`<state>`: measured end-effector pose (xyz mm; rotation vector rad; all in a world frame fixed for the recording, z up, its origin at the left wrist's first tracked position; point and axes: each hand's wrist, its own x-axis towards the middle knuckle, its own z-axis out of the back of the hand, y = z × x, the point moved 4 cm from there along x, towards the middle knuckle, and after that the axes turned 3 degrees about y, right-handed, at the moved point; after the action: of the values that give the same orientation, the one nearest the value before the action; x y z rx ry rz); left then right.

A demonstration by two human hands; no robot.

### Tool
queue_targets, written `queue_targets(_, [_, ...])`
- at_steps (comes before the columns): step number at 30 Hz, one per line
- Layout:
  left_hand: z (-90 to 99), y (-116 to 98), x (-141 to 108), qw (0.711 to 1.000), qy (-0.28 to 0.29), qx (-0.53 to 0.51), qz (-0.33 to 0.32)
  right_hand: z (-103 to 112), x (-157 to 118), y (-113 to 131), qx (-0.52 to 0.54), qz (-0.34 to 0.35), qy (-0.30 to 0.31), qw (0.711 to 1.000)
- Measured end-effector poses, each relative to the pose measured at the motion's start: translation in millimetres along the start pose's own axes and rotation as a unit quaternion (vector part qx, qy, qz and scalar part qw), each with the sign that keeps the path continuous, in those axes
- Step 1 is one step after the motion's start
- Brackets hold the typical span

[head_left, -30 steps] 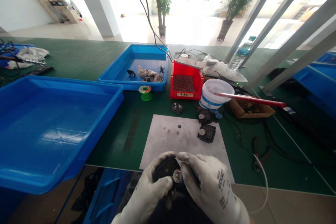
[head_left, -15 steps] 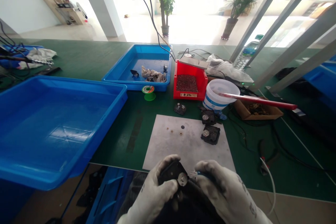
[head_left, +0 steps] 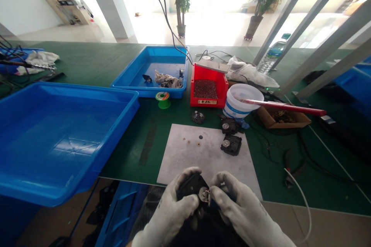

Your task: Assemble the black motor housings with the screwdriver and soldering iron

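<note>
1. White glove on the left hand (head_left: 171,208), clamped around a black plastic housing (head_left: 191,187), fingers wrapped across its near side
2. Right hand (head_left: 243,206), also gloved, close against the housing, fingertips (head_left: 216,190) pinched at a round metal disc (head_left: 203,195); small blue-marked item in that grip, too hidden to identify
3. Housing held between both hands, above the near edge of a grey sheet (head_left: 185,150); long axis tilted, upper left to lower right; disc end nearer the right hand, main body nearer the left
4. Two further black housings (head_left: 231,145) at the sheet's far right corner, one on the sheet, one just past its edge
5. Blue plastic tray (head_left: 63,139) well left of the hands; red bin of dark granules (head_left: 208,102) and white bucket (head_left: 243,102) well ahead
</note>
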<state>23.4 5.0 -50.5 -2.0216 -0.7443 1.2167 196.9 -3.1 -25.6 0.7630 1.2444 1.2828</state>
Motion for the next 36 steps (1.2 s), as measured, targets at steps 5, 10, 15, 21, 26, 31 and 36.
queue_targets(5, [0.4,0.1,-1.0,1.000,-0.004,-0.003,-0.005,-1.0,-0.7,2.9,-0.012,-0.004,-0.022,1.000])
queue_targets(10, [-2.7,-9.8,-9.0,1.000,-0.005,0.012,-0.001,-0.6,-3.0,8.8,-0.002,-0.031,-0.027,0.999])
queue_targets(15, [-4.7,-13.4,-11.5,1.000,-0.006,0.014,0.017,0.4,-1.6,12.1,-0.030,0.002,-0.019,0.999])
queue_targets(21, [-6.2,-14.7,-11.4,1.000,-0.009,0.010,0.005,0.1,-1.2,8.1,-0.023,-0.005,-0.024,0.999])
queue_targets(26, [-5.6,-15.4,-12.0,1.000,-0.012,0.013,0.006,0.9,-2.2,9.0,-0.028,-0.013,-0.010,0.999])
queue_targets(31, [-4.9,-17.6,-12.2,0.999,-0.019,0.028,-0.005,2.2,-0.8,11.9,-0.050,-0.020,-0.010,0.999])
queue_targets(36, [-7.4,-21.8,-13.7,0.999,-0.022,0.030,0.005,2.1,-0.6,13.9,-0.017,-0.010,-0.015,1.000])
